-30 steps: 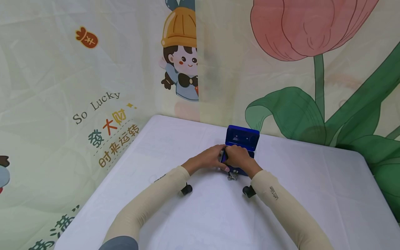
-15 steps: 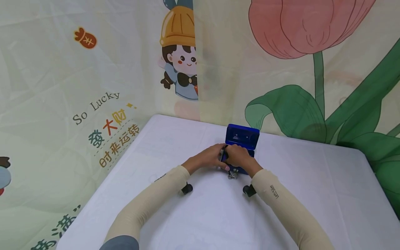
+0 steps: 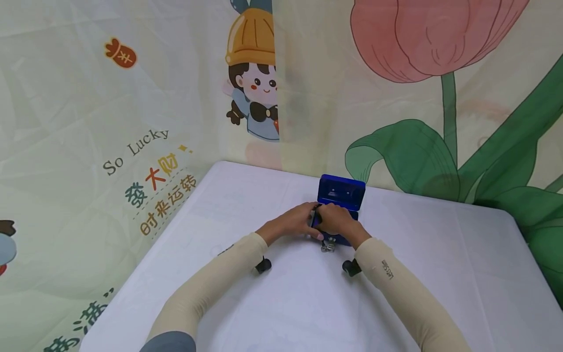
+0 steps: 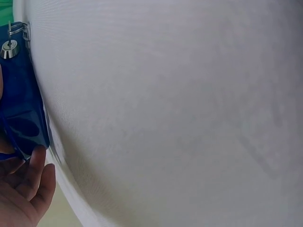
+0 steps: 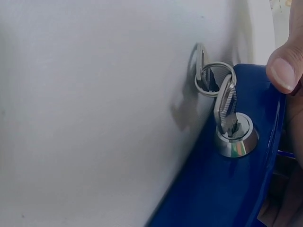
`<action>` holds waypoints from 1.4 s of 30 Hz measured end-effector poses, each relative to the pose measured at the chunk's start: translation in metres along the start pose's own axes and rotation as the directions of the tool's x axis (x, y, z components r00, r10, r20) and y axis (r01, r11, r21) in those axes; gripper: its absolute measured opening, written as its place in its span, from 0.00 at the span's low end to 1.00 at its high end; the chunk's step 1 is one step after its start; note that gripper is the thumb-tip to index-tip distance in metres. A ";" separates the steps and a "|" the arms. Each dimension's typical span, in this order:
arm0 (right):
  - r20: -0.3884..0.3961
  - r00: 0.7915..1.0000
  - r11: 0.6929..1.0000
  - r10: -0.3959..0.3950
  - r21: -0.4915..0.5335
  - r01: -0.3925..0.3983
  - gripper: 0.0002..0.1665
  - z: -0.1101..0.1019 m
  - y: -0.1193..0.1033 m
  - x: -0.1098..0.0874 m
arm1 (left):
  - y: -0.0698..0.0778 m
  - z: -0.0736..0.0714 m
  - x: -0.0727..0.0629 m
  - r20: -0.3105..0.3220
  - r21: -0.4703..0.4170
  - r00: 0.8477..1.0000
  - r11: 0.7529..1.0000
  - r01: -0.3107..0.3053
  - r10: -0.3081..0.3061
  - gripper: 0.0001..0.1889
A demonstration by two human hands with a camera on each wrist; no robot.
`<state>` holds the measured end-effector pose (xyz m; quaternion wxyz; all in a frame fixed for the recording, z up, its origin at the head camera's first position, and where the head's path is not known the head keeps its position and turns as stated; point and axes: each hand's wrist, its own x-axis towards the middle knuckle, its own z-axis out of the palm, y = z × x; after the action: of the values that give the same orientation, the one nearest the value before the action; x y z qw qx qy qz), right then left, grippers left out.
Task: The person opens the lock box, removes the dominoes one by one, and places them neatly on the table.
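Observation:
A blue metal cash box [image 3: 341, 193] stands at the far side of the table with its lid raised. My left hand [image 3: 296, 221] grips the box's left end, its thumb [image 5: 282, 73] on the front corner. My right hand [image 3: 337, 219] reaches over the box's opening with bent fingers; what its fingertips touch is hidden. A dark flat edge [image 3: 314, 218] shows between the hands; its kind is unclear. One key [image 5: 225, 105] sits in the silver lock [image 5: 237, 144] on the front face, and a second key [image 5: 200, 64] hangs from the same ring.
The white-covered table [image 3: 281, 303] runs in front of the box and to both sides. Behind it hangs a printed curtain [image 3: 308, 98] with cartoon and tulip patterns. Small black wrist cameras sit under both forearms, above the cloth.
Both hands keep their places at the box. The dark edge between them looked purplish a second ago and now looks grey. The view itself has shifted very slightly.

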<state>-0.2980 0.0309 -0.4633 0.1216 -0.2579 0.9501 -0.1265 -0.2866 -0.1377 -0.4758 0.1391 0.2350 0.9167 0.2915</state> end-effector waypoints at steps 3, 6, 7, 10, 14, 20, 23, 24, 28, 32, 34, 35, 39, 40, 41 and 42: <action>0.005 1.000 1.000 -0.011 0.006 0.011 0.24 0.000 0.001 0.000 | 0.000 0.000 0.000 0.001 0.010 1.000 1.000 -0.006 0.006 0.55; 0.010 1.000 0.999 -0.024 0.023 0.024 0.23 0.001 0.001 0.000 | -0.001 0.001 0.001 0.001 0.014 1.000 1.000 -0.003 0.003 0.55; 0.010 1.000 0.999 -0.027 0.028 0.027 0.22 0.000 0.001 0.000 | -0.002 0.001 0.001 0.001 0.014 1.000 1.000 -0.002 0.002 0.55; 0.008 0.999 0.999 -0.033 0.031 0.033 0.22 0.000 0.001 -0.001 | -0.002 0.002 0.001 -0.001 0.006 1.000 1.000 0.001 -0.001 0.55; 0.008 0.999 0.999 -0.034 0.021 0.033 0.25 -0.002 0.001 -0.003 | -0.002 0.003 0.001 -0.002 -0.003 1.000 1.000 0.002 -0.002 0.56; 0.008 0.999 0.999 -0.034 0.023 0.034 0.25 -0.002 0.001 -0.006 | -0.004 0.004 0.002 -0.004 0.013 1.000 1.000 0.002 -0.002 0.55; 0.008 0.999 0.999 -0.035 0.027 0.035 0.24 -0.003 0.001 -0.006 | -0.005 0.004 0.002 -0.003 0.017 1.000 1.000 0.003 -0.003 0.55; 0.007 0.999 0.999 -0.035 0.026 0.035 0.24 -0.003 0.001 -0.006 | -0.005 0.004 0.002 -0.003 0.015 1.000 1.000 0.003 -0.003 0.55; 0.001 0.999 0.999 -0.036 0.019 0.036 0.25 -0.002 0.002 -0.006 | -0.005 0.004 0.003 -0.003 0.011 1.000 1.000 0.000 0.000 0.55; -0.004 0.999 0.999 -0.033 0.015 0.033 0.25 -0.003 0.002 -0.007 | -0.006 0.004 0.003 -0.003 0.012 1.000 1.000 -0.007 0.007 0.55; -0.007 0.999 0.999 -0.033 0.016 0.033 0.25 -0.004 0.002 -0.008 | -0.006 0.004 0.003 -0.004 0.013 1.000 1.000 -0.010 0.010 0.56; -0.009 0.999 0.999 -0.032 0.017 0.032 0.25 -0.004 0.002 -0.008 | -0.006 0.004 0.003 -0.004 0.016 1.000 1.000 -0.012 0.012 0.56; -0.027 0.999 0.999 -0.034 0.015 0.035 0.25 -0.003 0.003 -0.008 | -0.006 0.003 0.003 -0.006 0.020 1.000 0.999 -0.025 0.025 0.56; -0.031 0.999 0.999 -0.036 0.014 0.036 0.26 -0.003 0.003 -0.008 | -0.006 0.003 0.003 -0.006 0.021 1.000 0.999 -0.028 0.028 0.55; -0.035 0.999 0.999 -0.037 0.012 0.038 0.26 -0.003 0.003 -0.009 | -0.006 0.003 0.002 -0.006 0.020 1.000 0.999 -0.031 0.031 0.55; -0.038 0.998 0.999 -0.040 0.011 0.040 0.26 -0.003 0.003 -0.009 | -0.006 0.003 0.002 -0.006 0.017 0.999 0.999 -0.032 0.032 0.55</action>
<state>-0.2930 0.0386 -0.4599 0.1025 -0.2737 0.9461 -0.1392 -0.2892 -0.1392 -0.4820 0.1297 0.2499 0.9157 0.2866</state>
